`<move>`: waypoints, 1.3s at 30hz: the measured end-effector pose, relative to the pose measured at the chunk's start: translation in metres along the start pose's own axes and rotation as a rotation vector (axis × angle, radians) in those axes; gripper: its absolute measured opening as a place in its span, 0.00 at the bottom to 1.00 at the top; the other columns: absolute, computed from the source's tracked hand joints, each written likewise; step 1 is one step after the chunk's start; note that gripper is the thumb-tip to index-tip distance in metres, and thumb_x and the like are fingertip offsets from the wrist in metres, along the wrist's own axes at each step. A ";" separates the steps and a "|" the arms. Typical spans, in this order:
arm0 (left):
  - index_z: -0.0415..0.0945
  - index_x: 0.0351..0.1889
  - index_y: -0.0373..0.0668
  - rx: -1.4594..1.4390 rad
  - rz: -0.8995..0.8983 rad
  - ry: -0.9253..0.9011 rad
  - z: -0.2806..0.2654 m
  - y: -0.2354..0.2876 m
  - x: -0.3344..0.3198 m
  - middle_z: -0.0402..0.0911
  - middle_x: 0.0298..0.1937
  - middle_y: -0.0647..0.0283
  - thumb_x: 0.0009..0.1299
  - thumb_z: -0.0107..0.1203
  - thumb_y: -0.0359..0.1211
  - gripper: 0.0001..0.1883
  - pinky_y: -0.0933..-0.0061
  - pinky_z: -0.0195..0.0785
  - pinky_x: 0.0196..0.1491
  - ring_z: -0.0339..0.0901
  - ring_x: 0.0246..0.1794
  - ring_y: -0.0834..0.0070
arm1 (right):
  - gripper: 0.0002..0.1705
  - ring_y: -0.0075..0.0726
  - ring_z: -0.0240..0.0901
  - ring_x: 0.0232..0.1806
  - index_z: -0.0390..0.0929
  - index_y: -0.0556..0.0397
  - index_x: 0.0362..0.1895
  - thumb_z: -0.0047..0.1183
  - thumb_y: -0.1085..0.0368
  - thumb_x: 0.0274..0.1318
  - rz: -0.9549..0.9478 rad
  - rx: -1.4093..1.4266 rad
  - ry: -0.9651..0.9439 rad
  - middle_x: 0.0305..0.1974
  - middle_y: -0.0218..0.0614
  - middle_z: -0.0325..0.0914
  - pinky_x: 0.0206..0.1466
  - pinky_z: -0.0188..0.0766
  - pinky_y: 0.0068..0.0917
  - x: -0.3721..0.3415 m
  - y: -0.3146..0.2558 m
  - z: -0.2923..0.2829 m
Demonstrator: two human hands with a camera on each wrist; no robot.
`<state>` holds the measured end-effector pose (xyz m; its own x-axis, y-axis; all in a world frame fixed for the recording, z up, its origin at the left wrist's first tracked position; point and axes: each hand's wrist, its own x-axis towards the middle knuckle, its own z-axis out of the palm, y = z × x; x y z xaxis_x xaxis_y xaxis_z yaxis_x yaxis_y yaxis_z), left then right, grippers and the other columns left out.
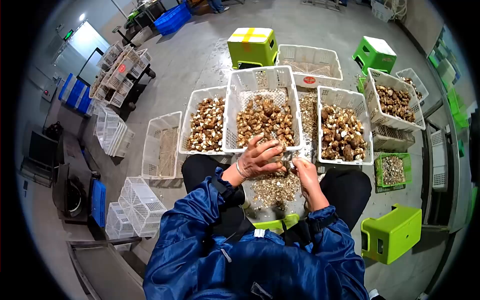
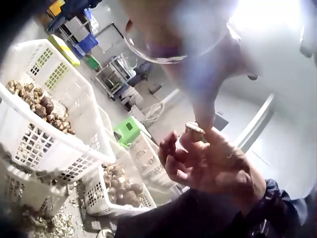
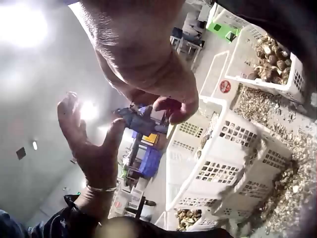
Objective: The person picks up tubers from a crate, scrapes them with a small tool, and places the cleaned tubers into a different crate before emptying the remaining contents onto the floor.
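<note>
My left hand (image 1: 260, 159) is held over the near edge of the middle crate (image 1: 298, 120), its fingers spread. In the right wrist view the left hand (image 3: 94, 153) has thumb and fingers wide apart. Close beside it my right hand (image 1: 307, 180) has curled fingers. The left wrist view shows a small pale-edged mushroom piece (image 2: 194, 128) at the fingertips of the right hand (image 2: 218, 168), with a left fingertip close against it; whether the two touch is unclear. Brown mushrooms (image 1: 265, 120) fill the near part of the middle crate.
Crates of mushrooms stand left (image 1: 206, 122) and right (image 1: 343, 132). An empty crate (image 1: 162, 145) is farther left. Trimmings (image 1: 275, 190) lie on the floor between the knees. Green stools stand behind the crates (image 1: 252, 47) and at the right (image 1: 392, 234).
</note>
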<state>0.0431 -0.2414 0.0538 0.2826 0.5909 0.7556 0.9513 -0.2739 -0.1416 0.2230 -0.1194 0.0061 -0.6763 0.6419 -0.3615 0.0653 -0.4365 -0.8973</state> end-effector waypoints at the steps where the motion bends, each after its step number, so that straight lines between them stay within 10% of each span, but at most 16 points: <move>1: 0.61 0.63 0.68 0.001 0.020 -0.037 0.002 0.002 0.001 0.69 0.63 0.66 0.55 0.71 0.54 0.39 0.47 0.53 0.69 0.71 0.63 0.65 | 0.13 0.17 0.67 0.31 0.82 0.59 0.40 0.55 0.61 0.62 -0.016 -0.032 -0.039 0.33 0.24 0.77 0.33 0.63 0.19 0.005 0.006 -0.001; 7: 0.66 0.57 0.69 -0.101 0.078 -0.132 0.013 0.011 0.008 0.68 0.66 0.70 0.69 0.59 0.42 0.19 0.46 0.48 0.74 0.68 0.66 0.66 | 0.10 0.16 0.64 0.27 0.78 0.57 0.28 0.52 0.66 0.61 -0.069 -0.206 -0.098 0.26 0.24 0.74 0.29 0.62 0.22 0.000 -0.005 0.007; 11: 0.66 0.57 0.70 -0.068 0.141 -0.130 0.019 0.009 0.009 0.69 0.66 0.71 0.69 0.58 0.42 0.20 0.45 0.47 0.74 0.68 0.66 0.67 | 0.17 0.16 0.56 0.24 0.67 0.56 0.18 0.51 0.66 0.60 -0.033 -0.191 -0.104 0.20 0.21 0.65 0.26 0.55 0.24 0.011 0.015 0.001; 19: 0.66 0.60 0.69 0.007 0.166 -0.150 0.013 -0.004 0.008 0.68 0.67 0.68 0.67 0.59 0.48 0.24 0.49 0.50 0.72 0.67 0.67 0.68 | 0.13 0.20 0.67 0.25 0.80 0.58 0.24 0.51 0.64 0.56 0.057 -0.167 -0.062 0.22 0.26 0.75 0.31 0.63 0.22 0.006 0.000 -0.007; 21: 0.66 0.60 0.66 -0.065 -0.078 0.074 0.017 -0.008 0.013 0.69 0.66 0.63 0.62 0.64 0.52 0.29 0.49 0.52 0.70 0.68 0.66 0.63 | 0.13 0.23 0.70 0.28 0.81 0.58 0.25 0.49 0.65 0.57 0.013 -0.388 0.028 0.23 0.31 0.77 0.35 0.66 0.24 0.015 0.011 -0.022; 26: 0.51 0.73 0.37 -0.313 -0.496 -0.153 0.007 0.005 -0.001 0.70 0.64 0.49 0.56 0.69 0.53 0.54 0.45 0.51 0.69 0.65 0.64 0.45 | 0.17 0.44 0.72 0.41 0.75 0.62 0.39 0.49 0.57 0.67 -0.535 -0.469 0.106 0.39 0.43 0.74 0.48 0.68 0.34 0.006 -0.013 -0.007; 30: 0.45 0.75 0.33 -0.638 -0.820 -0.246 0.008 0.027 -0.011 0.70 0.66 0.47 0.69 0.56 0.51 0.47 0.56 0.51 0.70 0.60 0.69 0.46 | 0.14 0.50 0.73 0.43 0.74 0.62 0.41 0.47 0.61 0.67 -0.604 -0.549 0.103 0.42 0.46 0.72 0.48 0.68 0.36 -0.004 -0.025 0.004; 39: 0.42 0.75 0.29 -0.572 -0.680 -0.263 0.020 0.051 -0.023 0.69 0.65 0.43 0.72 0.49 0.53 0.46 0.52 0.46 0.71 0.59 0.68 0.44 | 0.12 0.35 0.73 0.39 0.76 0.63 0.36 0.56 0.64 0.62 -0.565 -0.470 -0.003 0.43 0.41 0.71 0.42 0.70 0.29 -0.009 -0.021 0.010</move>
<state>0.0872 -0.2536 0.0160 -0.2287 0.8959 0.3808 0.7371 -0.0961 0.6689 0.2207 -0.1221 0.0310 -0.7020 0.6868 0.1885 0.0131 0.2771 -0.9608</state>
